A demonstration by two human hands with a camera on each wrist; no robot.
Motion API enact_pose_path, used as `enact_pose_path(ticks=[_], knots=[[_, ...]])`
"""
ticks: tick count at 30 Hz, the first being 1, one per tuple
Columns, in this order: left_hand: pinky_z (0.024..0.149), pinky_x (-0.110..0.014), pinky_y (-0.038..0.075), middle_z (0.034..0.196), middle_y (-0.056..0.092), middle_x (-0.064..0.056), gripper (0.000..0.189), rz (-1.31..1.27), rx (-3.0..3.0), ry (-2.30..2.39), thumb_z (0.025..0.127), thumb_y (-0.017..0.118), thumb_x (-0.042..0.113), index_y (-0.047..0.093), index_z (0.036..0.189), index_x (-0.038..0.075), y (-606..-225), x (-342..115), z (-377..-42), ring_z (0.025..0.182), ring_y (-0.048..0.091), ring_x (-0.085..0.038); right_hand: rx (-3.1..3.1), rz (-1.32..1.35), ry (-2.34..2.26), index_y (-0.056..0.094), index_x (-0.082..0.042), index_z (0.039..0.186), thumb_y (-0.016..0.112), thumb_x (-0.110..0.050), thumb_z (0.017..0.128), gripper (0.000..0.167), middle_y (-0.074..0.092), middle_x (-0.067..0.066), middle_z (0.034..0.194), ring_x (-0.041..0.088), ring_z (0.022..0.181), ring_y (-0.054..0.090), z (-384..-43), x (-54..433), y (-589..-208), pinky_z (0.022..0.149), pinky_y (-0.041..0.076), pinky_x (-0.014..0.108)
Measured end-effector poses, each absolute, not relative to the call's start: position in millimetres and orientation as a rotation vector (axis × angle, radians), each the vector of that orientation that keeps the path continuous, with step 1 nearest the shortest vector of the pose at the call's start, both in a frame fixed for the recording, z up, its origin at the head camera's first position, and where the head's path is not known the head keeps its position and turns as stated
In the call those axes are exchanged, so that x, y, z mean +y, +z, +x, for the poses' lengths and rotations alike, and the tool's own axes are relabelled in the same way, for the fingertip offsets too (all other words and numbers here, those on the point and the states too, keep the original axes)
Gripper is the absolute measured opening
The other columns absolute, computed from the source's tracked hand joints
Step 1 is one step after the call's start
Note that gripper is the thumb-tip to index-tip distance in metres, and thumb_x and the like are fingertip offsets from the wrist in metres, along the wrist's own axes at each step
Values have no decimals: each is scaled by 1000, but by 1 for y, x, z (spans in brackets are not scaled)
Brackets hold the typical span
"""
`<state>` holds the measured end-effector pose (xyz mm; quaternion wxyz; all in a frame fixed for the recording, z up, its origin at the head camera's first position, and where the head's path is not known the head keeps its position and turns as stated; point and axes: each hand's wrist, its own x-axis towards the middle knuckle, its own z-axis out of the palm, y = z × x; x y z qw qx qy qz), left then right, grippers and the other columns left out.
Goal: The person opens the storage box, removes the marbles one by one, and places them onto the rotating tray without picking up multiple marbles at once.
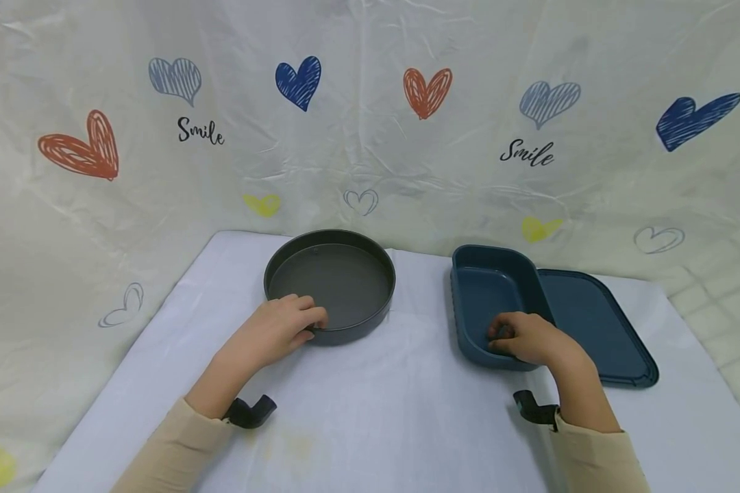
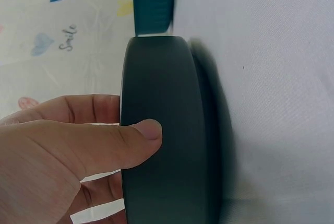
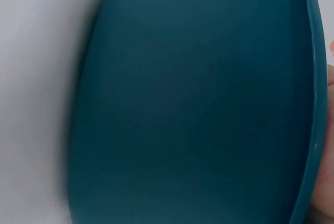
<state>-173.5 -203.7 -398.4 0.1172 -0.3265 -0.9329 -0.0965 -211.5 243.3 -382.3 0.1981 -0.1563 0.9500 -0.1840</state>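
My left hand [image 1: 284,325] pinches the near left edge of a round, dark grey baking pan [image 1: 336,277]. From the left wrist I see my thumb [image 2: 141,140] flat against the pan's outer wall, with the other fingers on the far side of the rim. The pan sits upright on the surface [image 1: 407,418], left of centre and toward the back, its open side up.

My right hand [image 1: 530,335] is at the near end of a deep blue rectangular container [image 1: 490,287] with rounded corners. It bends over the rim with curled fingers reaching inside; I cannot tell whether they grip the wall, since the right wrist view catches only a sliver of my hand behind the rim. The container stands upright, well apart from the pan and to its right.

Just right of the container lies a flat blue lid [image 1: 598,329] with a raised edge, its left side partly hidden by the container. White cloth covers the surface. Behind it hangs a pale sheet [image 1: 358,41] printed with red, blue and yellow hearts and the word "Smile". My beige sleeves [image 1: 173,445] reach in from the near side.
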Motion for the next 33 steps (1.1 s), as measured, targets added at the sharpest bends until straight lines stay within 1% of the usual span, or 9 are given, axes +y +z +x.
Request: enact_pose_path(ticks=[8, 15, 27, 33], knots=[[66, -30, 48, 90, 60, 9, 33, -957, -2725, -284, 79, 84, 7, 66, 99, 27, -400, -204, -174, 80, 57, -16, 2640, -448, -547, 67, -7, 109, 68, -9, 91, 18, 69, 5, 95, 20, 85, 62, -213, 243, -383, 71, 52, 40], [67, -30, 48, 90, 60, 9, 33, -953, -2731, -283, 79, 83, 7, 66, 99, 27, -400, -204, -175, 80, 57, -16, 2631, -460, -570, 66, -8, 108, 68, -2, 90, 19, 67, 3, 91, 18, 80, 59, -213, 244, -386, 69, 50, 38], [67, -30, 49, 91, 61, 9, 32, -960, -2734, -288, 80, 83, 7, 67, 99, 26, -399, -204, -174, 80, 57, -16, 2628, -464, -572, 67, -10, 104, 63, -1, 89, 17, 66, 1, 88, 17, 78, 56, -216, 242, -391, 67, 47, 35], [67, -30, 49, 90, 60, 9, 33, -967, -2718, -293, 78, 84, 6, 67, 98, 26, -400, -204, -175, 79, 56, -16, 2637, -463, -561, 67, -10, 104, 65, -3, 89, 16, 67, 1, 89, 16, 78, 58, -216, 242, -390, 67, 48, 36]])
